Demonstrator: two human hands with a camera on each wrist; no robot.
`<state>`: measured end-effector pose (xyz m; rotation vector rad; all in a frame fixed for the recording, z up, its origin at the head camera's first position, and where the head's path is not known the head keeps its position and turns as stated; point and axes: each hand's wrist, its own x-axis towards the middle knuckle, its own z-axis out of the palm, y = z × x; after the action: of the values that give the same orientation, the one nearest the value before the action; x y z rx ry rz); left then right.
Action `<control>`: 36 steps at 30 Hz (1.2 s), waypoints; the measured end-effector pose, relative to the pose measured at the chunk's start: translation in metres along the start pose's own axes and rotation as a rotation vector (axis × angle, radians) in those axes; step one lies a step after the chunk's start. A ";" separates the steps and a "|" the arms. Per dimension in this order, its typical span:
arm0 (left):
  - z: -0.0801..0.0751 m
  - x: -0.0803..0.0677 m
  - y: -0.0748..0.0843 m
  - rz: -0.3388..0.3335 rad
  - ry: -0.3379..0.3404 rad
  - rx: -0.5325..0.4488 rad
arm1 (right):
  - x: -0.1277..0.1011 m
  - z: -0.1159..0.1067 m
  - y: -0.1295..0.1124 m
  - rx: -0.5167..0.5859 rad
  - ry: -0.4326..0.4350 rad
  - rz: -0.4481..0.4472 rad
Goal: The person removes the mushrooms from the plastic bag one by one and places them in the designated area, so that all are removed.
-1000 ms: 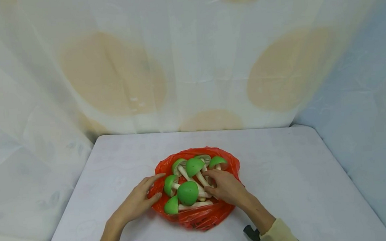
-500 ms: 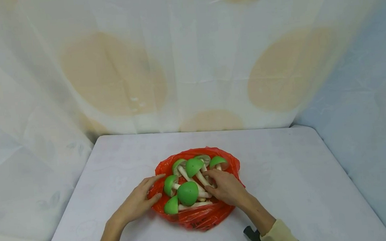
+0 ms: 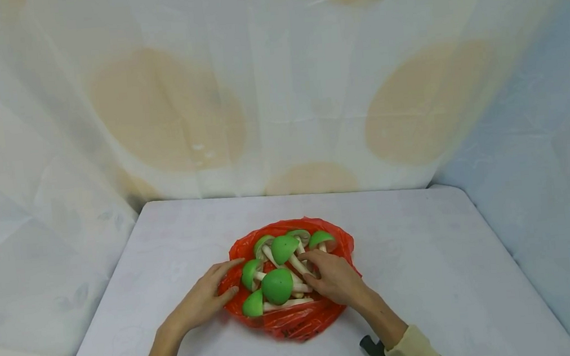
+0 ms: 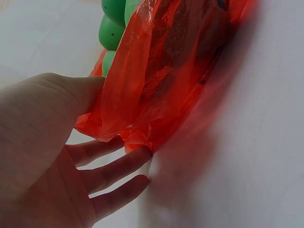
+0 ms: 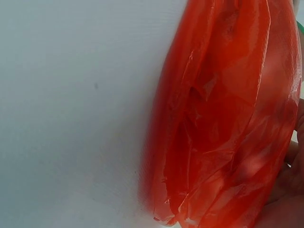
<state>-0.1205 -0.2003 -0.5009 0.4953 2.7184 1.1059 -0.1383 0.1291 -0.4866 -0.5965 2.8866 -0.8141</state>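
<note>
Head view: crinkled red plastic bag (image 3: 297, 318) lies open at the bench (image 3: 426, 278) centre, holding green-capped toy mushrooms (image 3: 277, 285). Left hand (image 3: 201, 299) rests with relaxed fingers on the bag's left edge. Right hand (image 3: 335, 278) curls onto mushroom stems (grip closure unclear).

Left wrist view: thumb and fingers bracket the film, apparently unpinched.

Right wrist view: only the palm's edge shows.

Judgement: unpacking or bagging; next needs a firm stem pinch.

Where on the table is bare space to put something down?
The table is bare right of the red plastic bag, left of the left hand, and behind the bag toward the curtain. The middle is crowded: toy mushrooms, right hand.
</note>
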 end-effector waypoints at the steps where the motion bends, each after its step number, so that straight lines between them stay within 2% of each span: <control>1: 0.000 0.000 0.000 0.000 0.000 0.003 | 0.000 0.000 0.000 0.004 -0.001 0.002; 18: 0.001 0.003 -0.001 -0.013 -0.007 0.005 | 0.000 -0.001 0.001 0.030 0.052 -0.010; 23: 0.002 0.003 0.000 -0.017 -0.004 0.007 | -0.001 -0.004 0.001 0.043 0.088 -0.019; 29: 0.002 0.004 0.000 -0.025 -0.008 0.001 | -0.003 -0.008 0.001 0.110 0.142 -0.015; 36: 0.002 0.005 -0.001 -0.024 -0.005 0.009 | -0.002 -0.012 0.003 0.143 0.214 -0.056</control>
<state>-0.1250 -0.1976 -0.5036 0.4647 2.7186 1.0852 -0.1394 0.1380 -0.4773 -0.6114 2.9752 -1.1468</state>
